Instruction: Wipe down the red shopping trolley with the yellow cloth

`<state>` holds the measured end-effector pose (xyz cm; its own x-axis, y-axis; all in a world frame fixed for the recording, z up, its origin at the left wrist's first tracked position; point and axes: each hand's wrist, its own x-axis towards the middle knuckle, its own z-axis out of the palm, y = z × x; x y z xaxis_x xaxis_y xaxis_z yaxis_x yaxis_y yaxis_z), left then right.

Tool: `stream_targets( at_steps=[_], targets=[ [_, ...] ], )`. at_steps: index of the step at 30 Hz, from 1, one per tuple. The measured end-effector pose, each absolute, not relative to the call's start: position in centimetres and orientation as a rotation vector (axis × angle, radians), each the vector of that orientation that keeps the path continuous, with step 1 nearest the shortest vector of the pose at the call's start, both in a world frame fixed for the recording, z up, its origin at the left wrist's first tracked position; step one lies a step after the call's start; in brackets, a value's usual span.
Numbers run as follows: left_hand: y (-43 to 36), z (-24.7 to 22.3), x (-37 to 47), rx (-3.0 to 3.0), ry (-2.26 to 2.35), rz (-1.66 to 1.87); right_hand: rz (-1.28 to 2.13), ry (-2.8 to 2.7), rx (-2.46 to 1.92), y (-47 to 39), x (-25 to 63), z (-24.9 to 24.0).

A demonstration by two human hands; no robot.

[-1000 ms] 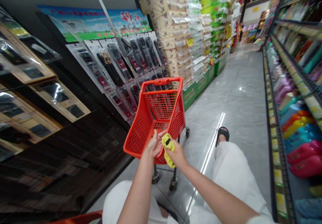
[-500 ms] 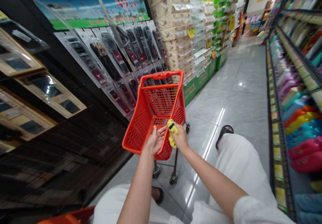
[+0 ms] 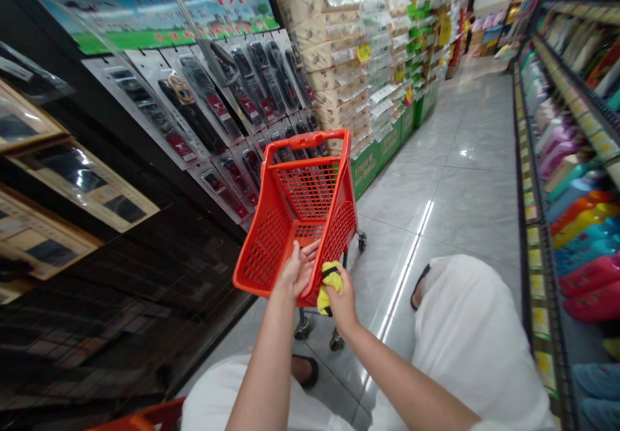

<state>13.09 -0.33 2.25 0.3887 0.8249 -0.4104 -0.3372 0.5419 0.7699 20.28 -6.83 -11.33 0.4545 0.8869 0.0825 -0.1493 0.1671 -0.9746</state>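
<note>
A small red shopping cart (image 3: 271,243) with a mesh basket stands right in front of me on the floor. My left hand (image 3: 299,271) is at the basket's near side, palm up with the fingers apart, holding nothing. A bunched yellow cloth with black parts (image 3: 331,281) is in my right hand (image 3: 343,298), its fingers closed round it. The cloth lies against the outer side of the basket's near right corner.
Hanging black packaged goods (image 3: 261,82) and boxed items (image 3: 82,172) fill the left side. Stacked cartons (image 3: 334,63) stand beyond the cart. A shelf with colourful bottles (image 3: 581,224) runs along the right. Another red edge (image 3: 145,418) shows at bottom left.
My right hand with the yellow cloth has moved down along the basket's right side. My left hand keeps nearly the same place on the cart. The view has shifted slightly.
</note>
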Motion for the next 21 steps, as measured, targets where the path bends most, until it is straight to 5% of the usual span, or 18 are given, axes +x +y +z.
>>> stream_targets(
  at_steps=[16,21],
  targets=[
    [-0.5,1.3,19.0,0.667,0.877,0.924,0.869,-0.58,-1.059,-5.2,26.4,-7.1],
    [-1.1,2.3,18.1,1.133,0.941,0.804,0.945,-0.656,-1.083,-5.9,30.4,-6.7]
  ],
)
